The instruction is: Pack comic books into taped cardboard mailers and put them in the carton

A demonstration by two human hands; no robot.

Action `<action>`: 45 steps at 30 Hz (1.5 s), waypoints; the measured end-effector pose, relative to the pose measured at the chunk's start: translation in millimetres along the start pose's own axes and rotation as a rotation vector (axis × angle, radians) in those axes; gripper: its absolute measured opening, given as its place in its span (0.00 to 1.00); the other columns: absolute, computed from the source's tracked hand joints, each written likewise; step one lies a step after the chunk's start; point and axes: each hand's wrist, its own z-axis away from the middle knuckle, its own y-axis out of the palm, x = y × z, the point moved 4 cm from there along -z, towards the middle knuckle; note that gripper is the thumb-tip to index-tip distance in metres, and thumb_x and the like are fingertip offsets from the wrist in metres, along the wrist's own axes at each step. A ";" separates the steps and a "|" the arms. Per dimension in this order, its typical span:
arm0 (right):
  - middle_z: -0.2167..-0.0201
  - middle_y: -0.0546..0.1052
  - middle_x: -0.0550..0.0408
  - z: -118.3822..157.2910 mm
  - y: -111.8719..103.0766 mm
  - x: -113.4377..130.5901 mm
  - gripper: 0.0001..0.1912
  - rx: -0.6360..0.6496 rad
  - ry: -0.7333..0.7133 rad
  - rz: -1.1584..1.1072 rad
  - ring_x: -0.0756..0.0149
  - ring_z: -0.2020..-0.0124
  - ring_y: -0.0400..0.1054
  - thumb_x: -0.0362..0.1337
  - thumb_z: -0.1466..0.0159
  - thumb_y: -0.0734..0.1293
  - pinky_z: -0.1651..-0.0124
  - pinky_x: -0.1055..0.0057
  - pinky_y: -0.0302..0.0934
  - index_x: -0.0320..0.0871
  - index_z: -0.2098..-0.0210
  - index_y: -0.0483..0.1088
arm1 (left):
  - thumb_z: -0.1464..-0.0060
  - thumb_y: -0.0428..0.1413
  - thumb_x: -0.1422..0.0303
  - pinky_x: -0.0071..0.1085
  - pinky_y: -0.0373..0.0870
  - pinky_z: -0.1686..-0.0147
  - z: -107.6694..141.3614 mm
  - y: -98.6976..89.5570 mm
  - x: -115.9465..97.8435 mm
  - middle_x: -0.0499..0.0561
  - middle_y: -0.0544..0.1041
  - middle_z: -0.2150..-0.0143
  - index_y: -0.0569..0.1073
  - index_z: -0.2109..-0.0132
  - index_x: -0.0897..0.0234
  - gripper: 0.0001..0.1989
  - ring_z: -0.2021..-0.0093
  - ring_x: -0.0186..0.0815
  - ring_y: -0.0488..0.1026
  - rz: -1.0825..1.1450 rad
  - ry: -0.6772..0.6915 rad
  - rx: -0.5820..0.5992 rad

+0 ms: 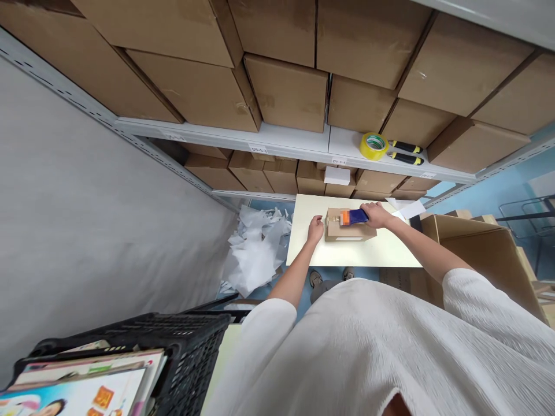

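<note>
A small cardboard box (350,232) lies on the pale work board (303,248), with a strip of tape near its left end. My right hand (375,215) is closed round the handle of a blue and orange tape dispenser (356,216). The dispenser's orange end rests at the top of the box. Just off the box's left end is my left hand (315,227), its fingers loosely bent and nothing visible in them. Whether its fingertips touch the box is too small to tell.
A yellow tape roll (373,146) and two black-and-yellow cutters (406,152) lie on the shelf of cartons ahead. White paper scraps (254,254) pile up left. A large open carton (477,231) stands right. Behind left, a black crate (195,346) holds printed booklets.
</note>
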 end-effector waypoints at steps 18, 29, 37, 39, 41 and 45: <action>0.51 0.81 0.40 -0.1 -10.3 12.1 0.22 0.125 -0.037 0.194 0.46 0.52 0.76 0.40 0.34 0.69 0.47 0.58 0.55 0.42 0.43 0.68 | 0.59 0.75 0.43 0.62 0.34 0.21 1.4 29.5 -46.2 0.66 0.40 0.14 0.33 0.16 0.57 0.78 0.17 0.67 0.43 -1.178 0.410 0.548; 0.51 0.82 0.38 24.6 -9.3 -35.6 0.23 0.137 -0.042 0.229 0.46 0.54 0.76 0.49 0.30 0.66 0.46 0.57 0.51 0.43 0.41 0.69 | 0.57 0.74 0.43 0.67 0.29 0.22 3.2 27.4 -49.7 0.66 0.46 0.15 0.39 0.16 0.59 0.74 0.20 0.67 0.49 -1.259 0.411 0.506; 0.52 0.82 0.39 68.5 0.2 -98.7 0.20 0.098 -0.007 0.188 0.46 0.54 0.75 0.47 0.31 0.66 0.46 0.57 0.50 0.44 0.43 0.69 | 0.56 0.72 0.43 0.67 0.32 0.22 -0.4 24.8 -47.6 0.67 0.47 0.16 0.40 0.17 0.58 0.73 0.21 0.68 0.51 -1.292 0.402 0.503; 0.53 0.82 0.39 75.2 3.9 -107.7 0.20 0.088 -0.009 0.181 0.46 0.54 0.75 0.45 0.32 0.66 0.46 0.57 0.50 0.44 0.44 0.69 | 0.56 0.72 0.44 0.67 0.32 0.22 0.1 24.3 -48.8 0.67 0.47 0.16 0.41 0.17 0.58 0.72 0.21 0.68 0.51 -1.309 0.399 0.502; 0.53 0.82 0.39 81.1 8.2 -117.6 0.20 0.077 -0.013 0.179 0.46 0.54 0.75 0.44 0.32 0.66 0.47 0.58 0.50 0.44 0.44 0.69 | 0.56 0.72 0.44 0.67 0.33 0.22 1.2 23.9 -50.9 0.67 0.48 0.16 0.42 0.17 0.58 0.71 0.21 0.68 0.52 -1.323 0.396 0.499; 0.54 0.82 0.39 90.8 19.7 -139.6 0.21 0.068 0.000 0.177 0.45 0.54 0.75 0.44 0.33 0.66 0.48 0.58 0.50 0.43 0.43 0.69 | 0.56 0.72 0.44 0.66 0.33 0.22 3.9 23.5 -55.6 0.67 0.49 0.16 0.42 0.17 0.57 0.70 0.21 0.67 0.53 -1.344 0.390 0.499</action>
